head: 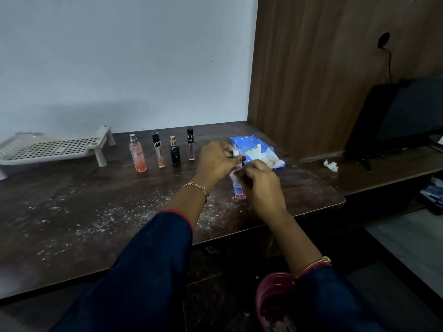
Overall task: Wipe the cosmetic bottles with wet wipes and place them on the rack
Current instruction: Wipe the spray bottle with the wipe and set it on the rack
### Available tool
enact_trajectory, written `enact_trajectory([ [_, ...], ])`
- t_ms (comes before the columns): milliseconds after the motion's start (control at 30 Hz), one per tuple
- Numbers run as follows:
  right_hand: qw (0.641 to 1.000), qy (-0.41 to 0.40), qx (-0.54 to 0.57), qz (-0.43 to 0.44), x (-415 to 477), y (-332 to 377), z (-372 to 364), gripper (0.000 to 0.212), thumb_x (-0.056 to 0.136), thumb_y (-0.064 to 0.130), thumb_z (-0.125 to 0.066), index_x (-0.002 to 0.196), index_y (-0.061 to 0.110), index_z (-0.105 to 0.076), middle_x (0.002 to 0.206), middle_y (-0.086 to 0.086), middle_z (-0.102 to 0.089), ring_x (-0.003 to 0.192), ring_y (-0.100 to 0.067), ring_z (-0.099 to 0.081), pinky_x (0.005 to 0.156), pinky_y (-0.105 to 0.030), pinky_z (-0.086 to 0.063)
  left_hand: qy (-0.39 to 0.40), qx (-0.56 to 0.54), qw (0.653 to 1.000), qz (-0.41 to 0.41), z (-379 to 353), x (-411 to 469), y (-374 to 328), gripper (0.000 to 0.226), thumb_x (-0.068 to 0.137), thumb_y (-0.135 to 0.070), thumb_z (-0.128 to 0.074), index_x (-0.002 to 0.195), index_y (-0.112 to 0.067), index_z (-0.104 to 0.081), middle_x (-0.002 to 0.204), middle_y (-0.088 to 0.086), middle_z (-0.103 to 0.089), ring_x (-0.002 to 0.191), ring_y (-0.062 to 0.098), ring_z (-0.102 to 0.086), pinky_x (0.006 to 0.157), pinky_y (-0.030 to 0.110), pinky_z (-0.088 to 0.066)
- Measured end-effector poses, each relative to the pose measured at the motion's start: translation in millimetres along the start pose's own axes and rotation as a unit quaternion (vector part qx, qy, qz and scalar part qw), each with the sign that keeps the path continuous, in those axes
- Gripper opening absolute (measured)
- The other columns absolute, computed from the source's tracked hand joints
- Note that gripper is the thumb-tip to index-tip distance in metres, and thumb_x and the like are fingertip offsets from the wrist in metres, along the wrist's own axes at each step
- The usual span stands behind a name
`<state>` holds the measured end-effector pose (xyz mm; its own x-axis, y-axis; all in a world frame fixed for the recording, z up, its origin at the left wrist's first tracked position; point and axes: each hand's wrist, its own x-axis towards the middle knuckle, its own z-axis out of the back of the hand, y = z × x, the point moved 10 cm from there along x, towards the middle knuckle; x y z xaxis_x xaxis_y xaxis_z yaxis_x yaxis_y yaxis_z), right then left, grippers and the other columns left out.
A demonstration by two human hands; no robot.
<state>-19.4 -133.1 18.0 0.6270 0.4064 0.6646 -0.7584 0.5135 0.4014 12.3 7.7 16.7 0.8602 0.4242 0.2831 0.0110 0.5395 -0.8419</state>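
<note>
A small pink bottle (239,190) stands on the dark wooden table (96,212), near its front right. My right hand (262,188) curls round the bottle's body from the right. My left hand (217,161) pinches a small white piece just above it, which looks like the bottle's top; I cannot tell if a wipe is involved. A blue wet-wipe pack (257,149) lies just behind both hands. Four more bottles stand in a row: a peach spray bottle (137,154), a slim tube (158,149), a black bottle with a gold cap (175,152) and a purple tube (190,144). The white perforated rack (48,147) sits at the far left.
A crumpled white wipe (331,164) lies to the right, in front of a dark monitor (395,116). White crumbs are scattered over the table's front. A red bin (268,298) stands below the table edge. A wooden panel rises at the back right.
</note>
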Motion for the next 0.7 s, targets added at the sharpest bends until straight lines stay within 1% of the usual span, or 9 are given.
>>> enact_trajectory([
  [67, 0.998, 0.021, -0.044, 0.025, -10.7, 5.1, -10.9, 0.014, 0.076, 0.006, -0.057, 0.083, 0.007, -0.070, 0.093, -0.008, -0.063, 0.081, -0.027, -0.061, 0.066, -0.033, -0.048, -0.006, 0.015, 1.000, -0.008, 1.6, 1.5, 0.6, 0.033, 0.070, -0.024, -0.082, 0.094, -0.007, -0.068, 0.082, 0.011, -0.072, 0.067, 0.008, -0.060, 0.076, 0.025, -0.053],
  [133, 0.995, 0.056, -0.071, 0.042, -23.1, 4.4, -22.0, 0.015, 0.075, 0.008, -0.056, 0.082, 0.006, -0.070, 0.093, -0.011, -0.063, 0.081, -0.032, -0.061, 0.063, -0.035, -0.050, -0.009, 0.009, 1.000, 0.000, 1.8, 3.2, 4.2, 0.031, 0.070, -0.023, -0.081, 0.091, -0.006, -0.067, 0.076, 0.015, -0.070, 0.062, 0.006, -0.055, 0.078, 0.030, -0.055],
  [233, 0.993, 0.078, -0.079, 0.029, -28.9, -8.0, -22.4, 0.015, 0.071, 0.000, -0.060, 0.081, 0.006, -0.069, 0.093, -0.010, -0.063, 0.080, -0.032, -0.061, 0.063, -0.035, -0.050, -0.005, -0.023, 0.999, 0.032, 1.2, 6.4, 14.6, 0.029, 0.069, -0.019, -0.082, 0.089, -0.003, -0.066, 0.068, 0.015, -0.066, 0.060, 0.006, -0.051, 0.082, 0.038, -0.057],
  [333, 0.998, 0.036, -0.052, -0.012, -16.6, -18.0, -7.4, 0.009, 0.074, -0.001, -0.061, 0.080, 0.005, -0.065, 0.089, -0.007, -0.061, 0.078, -0.028, -0.060, 0.066, -0.034, -0.047, 0.000, -0.053, 0.998, 0.041, 4.1, 2.1, 13.9, 0.019, 0.070, -0.014, -0.081, 0.072, -0.014, -0.061, 0.055, -0.003, -0.055, 0.064, 0.007, -0.054, 0.085, 0.037, -0.055],
  [433, 1.000, -0.011, -0.010, -0.001, 5.7, 2.2, 2.5, 0.002, 0.079, 0.005, -0.063, 0.079, 0.004, -0.064, 0.086, -0.006, -0.061, 0.077, -0.023, -0.059, 0.067, -0.035, -0.047, 0.009, -0.081, 0.996, 0.020, 7.3, -1.8, 10.1, 0.023, 0.072, -0.010, -0.079, 0.067, -0.023, -0.060, 0.056, -0.004, -0.063, 0.062, 0.011, -0.063, 0.071, 0.029, -0.056],
  [467, 1.000, -0.018, -0.003, 0.021, 10.3, 14.6, 3.1, 0.001, 0.078, 0.005, -0.064, 0.079, 0.005, -0.065, 0.086, -0.006, -0.062, 0.077, -0.023, -0.060, 0.068, -0.035, -0.046, 0.000, -0.098, 0.995, 0.019, 12.2, -3.8, 10.1, 0.021, 0.073, -0.009, -0.078, 0.069, -0.021, -0.062, 0.057, -0.003, -0.065, 0.058, 0.010, -0.062, 0.064, 0.026, -0.054],
  [533, 0.998, -0.020, 0.002, 0.064, 11.1, 33.4, 1.6, 0.013, 0.073, 0.000, -0.063, 0.083, 0.007, -0.068, 0.090, -0.007, -0.065, 0.081, -0.023, -0.061, 0.072, -0.033, -0.047, -0.040, -0.147, 0.988, 0.030, 31.6, -11.0, 13.3, 0.012, 0.074, -0.008, -0.077, 0.082, -0.010, -0.068, 0.073, 0.009, -0.069, 0.062, 0.014, -0.061, 0.059, 0.022, -0.051],
  [600, 0.997, -0.028, 0.011, 0.067, 0.8, 34.6, 0.5, 0.022, 0.071, -0.004, -0.061, 0.088, 0.008, -0.069, 0.095, -0.005, -0.066, 0.086, -0.021, -0.063, 0.077, -0.031, -0.049, -0.056, -0.232, 0.970, 0.053, 51.0, -28.2, 16.1, 0.019, 0.078, -0.003, -0.072, 0.096, -0.001, -0.065, 0.087, 0.016, -0.065, 0.069, 0.016, -0.060, 0.053, 0.016, -0.052],
  [700, 0.995, -0.086, 0.048, -0.012, -20.5, 14.5, 6.3, 0.023, 0.073, -0.008, -0.062, 0.086, 0.010, -0.069, 0.094, -0.001, -0.068, 0.085, -0.015, -0.064, 0.081, -0.025, -0.049, -0.050, -0.332, 0.940, 0.064, 66.8, -53.6, 20.6, 0.014, 0.080, 0.005, -0.064, 0.084, -0.008, -0.061, 0.083, 0.008, -0.063, 0.076, 0.014, -0.062, 0.066, 0.021, -0.058],
])
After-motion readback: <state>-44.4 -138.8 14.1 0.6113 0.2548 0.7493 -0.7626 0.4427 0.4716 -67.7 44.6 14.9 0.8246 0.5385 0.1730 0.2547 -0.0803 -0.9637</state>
